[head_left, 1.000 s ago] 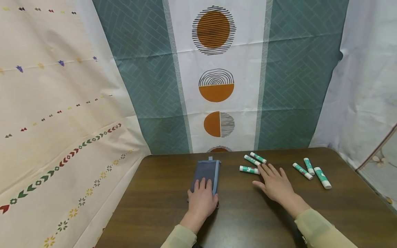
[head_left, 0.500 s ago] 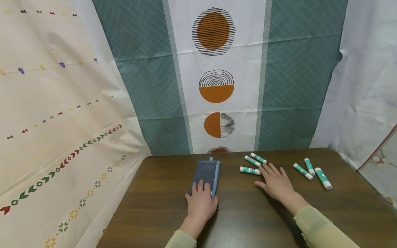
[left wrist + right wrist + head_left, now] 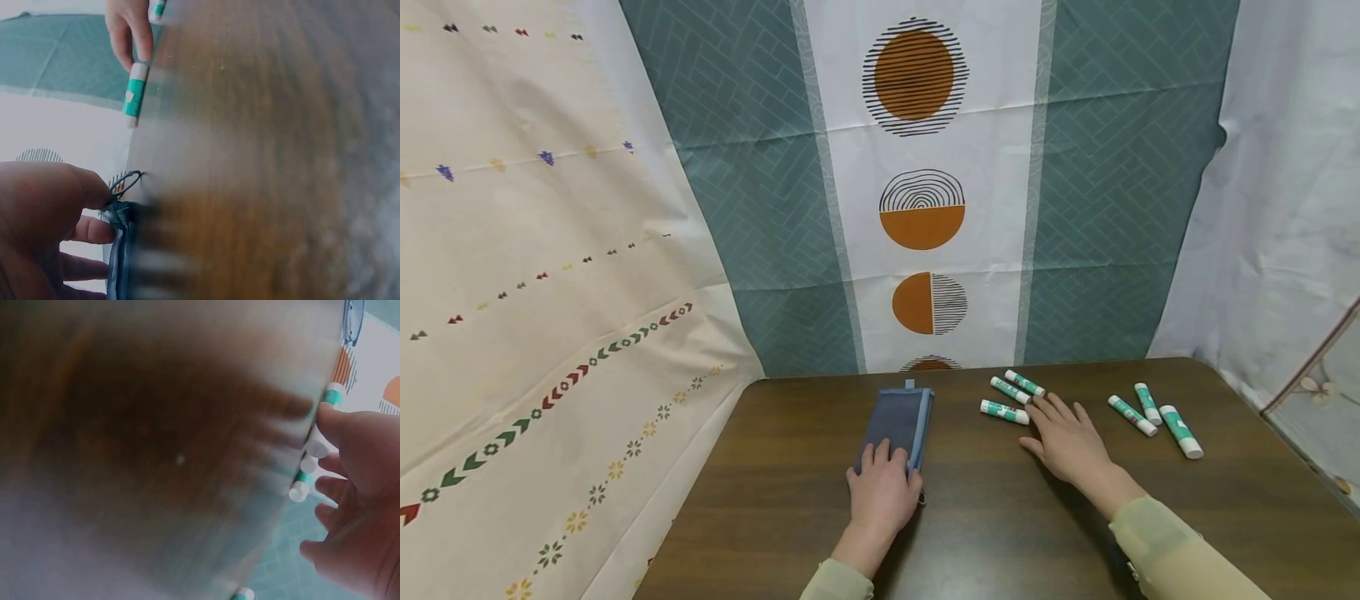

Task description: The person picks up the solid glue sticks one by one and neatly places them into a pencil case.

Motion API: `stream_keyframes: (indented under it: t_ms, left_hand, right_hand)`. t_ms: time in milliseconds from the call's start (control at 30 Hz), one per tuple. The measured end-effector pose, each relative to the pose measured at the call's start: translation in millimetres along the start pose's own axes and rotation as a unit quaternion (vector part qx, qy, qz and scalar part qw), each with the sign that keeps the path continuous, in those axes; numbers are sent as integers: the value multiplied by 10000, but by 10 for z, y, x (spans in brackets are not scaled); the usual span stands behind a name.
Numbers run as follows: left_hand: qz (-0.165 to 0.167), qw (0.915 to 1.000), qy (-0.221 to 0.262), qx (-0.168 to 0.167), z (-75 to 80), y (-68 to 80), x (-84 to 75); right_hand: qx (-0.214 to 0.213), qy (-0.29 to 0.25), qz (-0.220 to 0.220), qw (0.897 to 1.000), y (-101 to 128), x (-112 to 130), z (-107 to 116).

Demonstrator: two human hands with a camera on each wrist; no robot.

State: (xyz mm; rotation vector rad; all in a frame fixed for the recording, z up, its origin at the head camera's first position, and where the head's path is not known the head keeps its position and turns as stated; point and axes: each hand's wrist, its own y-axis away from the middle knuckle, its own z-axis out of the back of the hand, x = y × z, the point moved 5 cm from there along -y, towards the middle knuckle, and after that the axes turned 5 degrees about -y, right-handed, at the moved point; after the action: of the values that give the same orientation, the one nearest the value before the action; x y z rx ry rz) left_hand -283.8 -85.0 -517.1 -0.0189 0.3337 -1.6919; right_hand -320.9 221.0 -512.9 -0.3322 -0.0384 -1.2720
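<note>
A dark blue zippered pencil case (image 3: 897, 412) lies on the wooden table in the head view, left of the glue sticks. My left hand (image 3: 882, 493) rests over its near end with fingers spread. In the left wrist view, the thumb is beside the zipper's pull ring (image 3: 127, 182). Farther right, my right hand (image 3: 1070, 450) is spread low over the table, palm down. Its fingertips are right at the ends of a green-and-white glue stick (image 3: 1004, 412) and a second glue stick (image 3: 1010, 390). Behind these lies a third glue stick (image 3: 1025, 382).
To the right of my right hand lie a slim glue stick (image 3: 1132, 415), another glue stick (image 3: 1147, 402) and a thicker glue stick (image 3: 1181, 432). Patterned cloth (image 3: 925, 192) hangs behind the table (image 3: 760, 467), with more cloth on both sides.
My left hand has slid slightly toward me over the pencil case, showing more of its top. The right hand has barely shifted, and the glue sticks lie as before.
</note>
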Motion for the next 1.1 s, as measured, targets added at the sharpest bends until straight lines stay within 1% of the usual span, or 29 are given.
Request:
stream_keyframes:
  t_ms: [167,300,600,800,1100]
  left_hand:
    - [-53,9996,220,-156,13,3,9]
    - [-27,9986,471,-256,16,-1,26]
    - [8,9952,889,-408,-36,-13,82]
    - [-21,9918,1185,-483,-61,-7,113]
    - [-60,9895,1333,-556,-52,-11,137]
  right_hand:
    - [-113,-29,29,9999,3,-4,11]
    - [-169,-61,46,9998,-9,6,12]
    - [-448,-92,115,9989,-53,20,-7]
    - [-451,-105,23,9989,-94,43,-4]
    - [-454,-45,20,9990,-151,81,6]
